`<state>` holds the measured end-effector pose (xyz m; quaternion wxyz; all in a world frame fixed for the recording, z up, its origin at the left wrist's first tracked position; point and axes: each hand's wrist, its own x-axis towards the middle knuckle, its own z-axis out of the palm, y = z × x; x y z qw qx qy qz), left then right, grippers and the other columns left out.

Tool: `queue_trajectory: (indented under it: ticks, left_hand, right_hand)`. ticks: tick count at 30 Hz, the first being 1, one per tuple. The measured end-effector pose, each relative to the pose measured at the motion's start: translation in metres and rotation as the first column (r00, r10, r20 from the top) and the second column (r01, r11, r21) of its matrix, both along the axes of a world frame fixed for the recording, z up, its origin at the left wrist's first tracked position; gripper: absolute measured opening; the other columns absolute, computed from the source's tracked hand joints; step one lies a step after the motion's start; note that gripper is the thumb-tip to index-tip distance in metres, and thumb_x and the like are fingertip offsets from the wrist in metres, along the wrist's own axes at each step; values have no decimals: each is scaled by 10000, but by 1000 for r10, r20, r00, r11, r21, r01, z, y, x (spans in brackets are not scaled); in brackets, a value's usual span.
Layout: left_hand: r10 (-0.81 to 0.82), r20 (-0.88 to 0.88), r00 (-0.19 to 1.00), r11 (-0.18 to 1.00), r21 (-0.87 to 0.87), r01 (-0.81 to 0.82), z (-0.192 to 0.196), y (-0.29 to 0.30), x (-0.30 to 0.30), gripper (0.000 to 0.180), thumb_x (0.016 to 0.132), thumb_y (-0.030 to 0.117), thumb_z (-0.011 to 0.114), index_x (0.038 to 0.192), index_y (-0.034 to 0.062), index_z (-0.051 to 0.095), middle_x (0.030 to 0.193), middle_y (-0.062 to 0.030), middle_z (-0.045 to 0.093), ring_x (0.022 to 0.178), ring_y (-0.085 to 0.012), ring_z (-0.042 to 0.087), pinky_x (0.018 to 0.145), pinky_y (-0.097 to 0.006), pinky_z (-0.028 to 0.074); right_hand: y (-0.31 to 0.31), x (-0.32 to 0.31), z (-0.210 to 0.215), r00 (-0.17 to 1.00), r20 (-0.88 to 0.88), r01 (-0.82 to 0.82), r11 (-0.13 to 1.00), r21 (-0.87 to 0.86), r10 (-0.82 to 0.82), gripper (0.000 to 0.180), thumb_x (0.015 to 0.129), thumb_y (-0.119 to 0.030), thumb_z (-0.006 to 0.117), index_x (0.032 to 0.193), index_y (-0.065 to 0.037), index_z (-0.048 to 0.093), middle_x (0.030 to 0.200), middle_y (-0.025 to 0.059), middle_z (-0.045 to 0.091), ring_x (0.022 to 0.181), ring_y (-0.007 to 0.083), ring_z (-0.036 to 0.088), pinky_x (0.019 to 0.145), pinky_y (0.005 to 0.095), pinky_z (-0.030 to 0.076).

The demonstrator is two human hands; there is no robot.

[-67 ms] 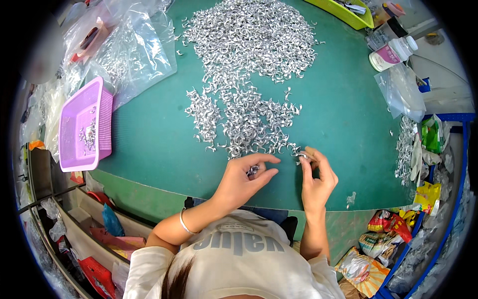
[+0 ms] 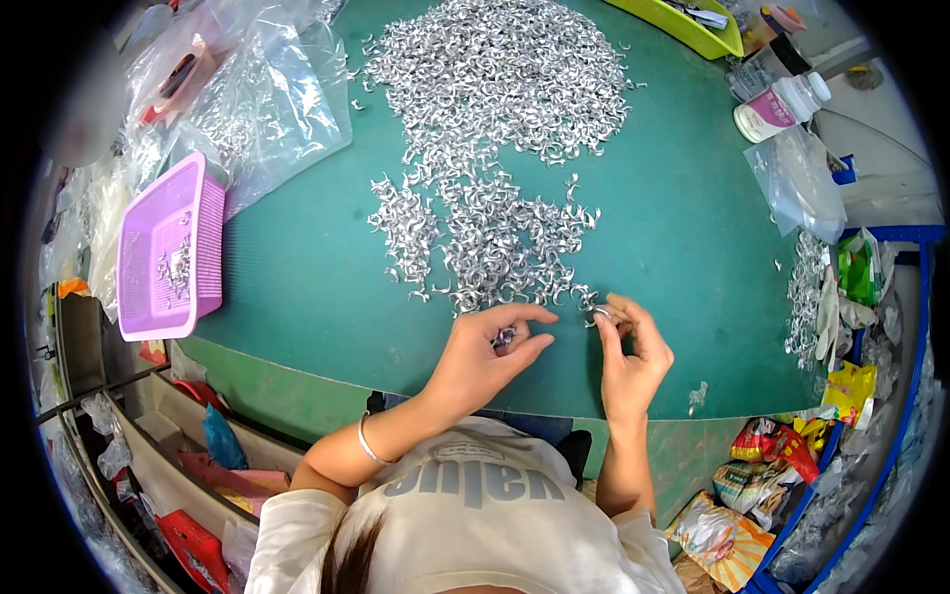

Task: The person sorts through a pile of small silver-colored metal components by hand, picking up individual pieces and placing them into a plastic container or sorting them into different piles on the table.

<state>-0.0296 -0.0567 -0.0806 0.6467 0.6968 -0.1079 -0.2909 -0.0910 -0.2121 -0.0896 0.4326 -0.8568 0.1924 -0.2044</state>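
Edging slightly rightward, right hand (image 2: pixel 635 368)

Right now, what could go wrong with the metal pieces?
The left hand cups loose pieces, partly exposed; some might slip out. The right hand pinches a curved piece beside others; it could drop. The purple basket, holding pieces, stands near the green table edge; a knock could spill them.

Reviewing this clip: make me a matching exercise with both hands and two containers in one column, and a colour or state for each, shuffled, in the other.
1. Left hand
2. Right hand
3. Basket
4. Tray

A. Yellow-green
B. Fingertips at one silver piece
C. Purple
D. Curled around several silver pieces

Pairs: 1-D; 2-B; 3-C; 4-A
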Motion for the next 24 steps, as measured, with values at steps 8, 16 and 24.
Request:
queue_trajectory:
  ticks: [8,16,24]
  left_hand:
    - [7,-26,1000,999,-31,-8,2,-7,-4,178,739,11,629,917,15,618,556,61,341,542,-22,307,496,-184,293]
    - [-82,-290,953,988,-146,41,6,-7,-2,173,752,94,642,899,2,640,681,26,553,551,-10,376,470,-175,301]
    - [-95,-537,838,965,-257,-55,13,-3,0,106,758,52,617,845,1,649,701,9,570,546,-4,376,449,-156,269]
  right_hand:
    - [2,-2,-4,993,106,0,898,440,-52,144,785,62,549,929,73,561,825,121,626,742,137,591,657,240,478]
    - [23,-13,11,941,312,-259,879,400,135,410,755,110,548,1135,61,402,886,175,594,759,173,578,671,266,471]
    - [25,-13,29,937,298,-271,920,284,184,668,709,148,548,1279,13,226,912,156,517,782,173,543,677,265,451]
